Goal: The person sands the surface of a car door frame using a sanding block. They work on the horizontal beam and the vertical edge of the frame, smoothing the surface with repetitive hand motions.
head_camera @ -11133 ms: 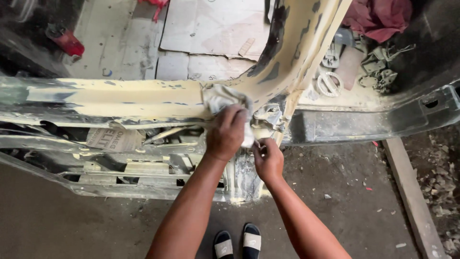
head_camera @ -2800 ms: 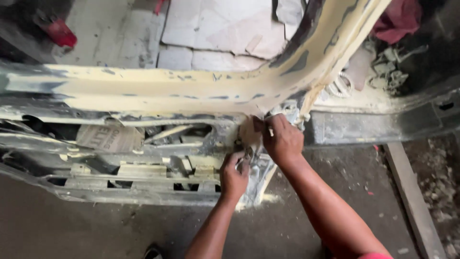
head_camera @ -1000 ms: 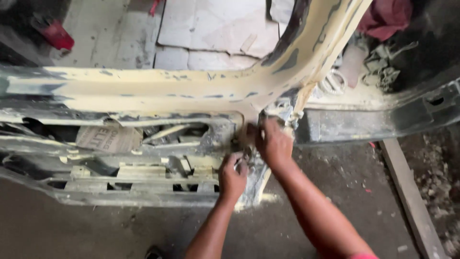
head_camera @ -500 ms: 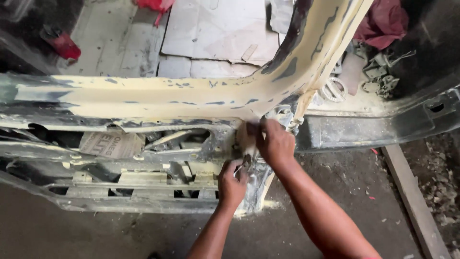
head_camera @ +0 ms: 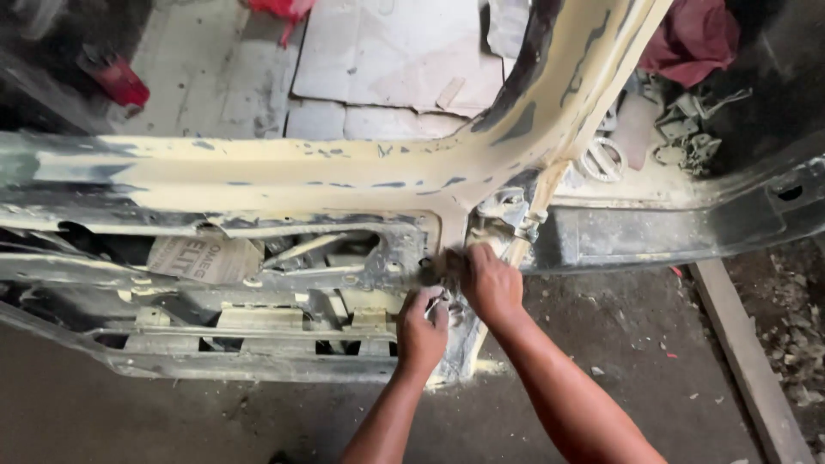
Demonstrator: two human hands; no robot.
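Both hands lower than before, right hand [head_camera: 490,283] clamped on pillar base [head_camera: 460,258], left hand [head_camera: 421,331] gripping below.

A single head-worn camera looks steeply down from above the person's shoulders, close enough that both forearms rise from the bottom edge. The left hand [head_camera: 421,331] and right hand [head_camera: 490,283] sit just below centre, against the car body [head_camera: 284,185] (it spans the frame side to side). Beyond it lies interior floor; nearer the camera, concrete ground [head_camera: 636,335].
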